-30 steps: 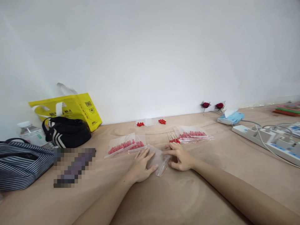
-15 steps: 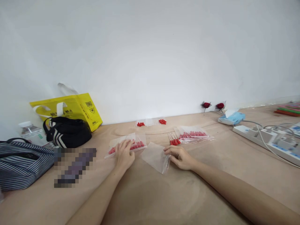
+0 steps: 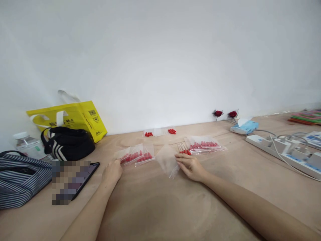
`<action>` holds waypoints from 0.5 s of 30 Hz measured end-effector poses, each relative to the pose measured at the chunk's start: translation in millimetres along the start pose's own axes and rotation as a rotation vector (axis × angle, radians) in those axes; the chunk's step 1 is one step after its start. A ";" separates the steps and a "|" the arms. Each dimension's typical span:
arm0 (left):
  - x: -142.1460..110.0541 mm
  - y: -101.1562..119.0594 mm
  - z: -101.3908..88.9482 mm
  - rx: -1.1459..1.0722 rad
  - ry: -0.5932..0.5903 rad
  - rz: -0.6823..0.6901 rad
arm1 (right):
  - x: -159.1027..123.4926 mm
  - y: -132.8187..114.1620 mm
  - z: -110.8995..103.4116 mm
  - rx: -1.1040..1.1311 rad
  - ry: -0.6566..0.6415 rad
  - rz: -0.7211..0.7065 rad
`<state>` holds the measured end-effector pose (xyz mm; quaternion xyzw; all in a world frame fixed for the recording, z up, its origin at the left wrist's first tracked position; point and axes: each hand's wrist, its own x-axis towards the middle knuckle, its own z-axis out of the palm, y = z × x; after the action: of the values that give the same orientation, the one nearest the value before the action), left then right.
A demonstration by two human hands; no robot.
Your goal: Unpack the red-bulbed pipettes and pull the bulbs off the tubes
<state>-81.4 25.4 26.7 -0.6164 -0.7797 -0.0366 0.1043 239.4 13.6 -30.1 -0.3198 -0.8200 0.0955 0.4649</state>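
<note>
My left hand (image 3: 112, 172) is closed at the left edge of a clear zip bag (image 3: 130, 156) with red-tipped pieces inside. That bag partly overlaps a second clear bag of red-tipped pieces (image 3: 146, 157) to its right. My right hand (image 3: 192, 166) pinches the right side of an empty-looking clear plastic bag (image 3: 166, 159), which lies nearly flat on the table. Just beyond its fingers are several loose red-tipped sticks (image 3: 185, 151), their pale stems pointing away. More filled clear bags (image 3: 205, 145) lie stacked to the right of these.
Small groups of red pieces (image 3: 172, 131) lie on clear plastic near the wall. On the left are a phone (image 3: 86, 179), a striped bag (image 3: 22, 184), a black pouch (image 3: 72, 144) and a yellow bag (image 3: 87, 117). A power strip (image 3: 283, 152), tissue pack (image 3: 244, 127) and roses (image 3: 232, 114) occupy the right.
My left hand has moved left off the top of the filled bags to their left edge, and one bag has slid left. My right hand still holds the empty-looking bag.
</note>
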 end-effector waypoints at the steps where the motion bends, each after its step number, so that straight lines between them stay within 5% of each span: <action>1: 0.7 -0.7 -1.2 -0.002 0.032 -0.005 | 1.1 2.9 -2.6 -0.023 0.073 0.016; 5: 0.4 4.6 -1.3 -0.118 0.364 0.067 | 7.2 23.8 -24.6 -0.113 0.348 0.112; 9: -11.8 30.7 8.0 -0.285 0.636 0.316 | 7.1 54.8 -56.5 -0.221 0.518 0.281; 15: -47.8 91.5 20.8 -0.484 0.660 0.829 | -8.8 82.3 -82.1 -0.460 0.599 0.559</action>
<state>15.2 5.4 -10.1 -0.8325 -0.3688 -0.3600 0.2033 346.1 60.6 -28.5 -0.6366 -0.5321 -0.0635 0.5546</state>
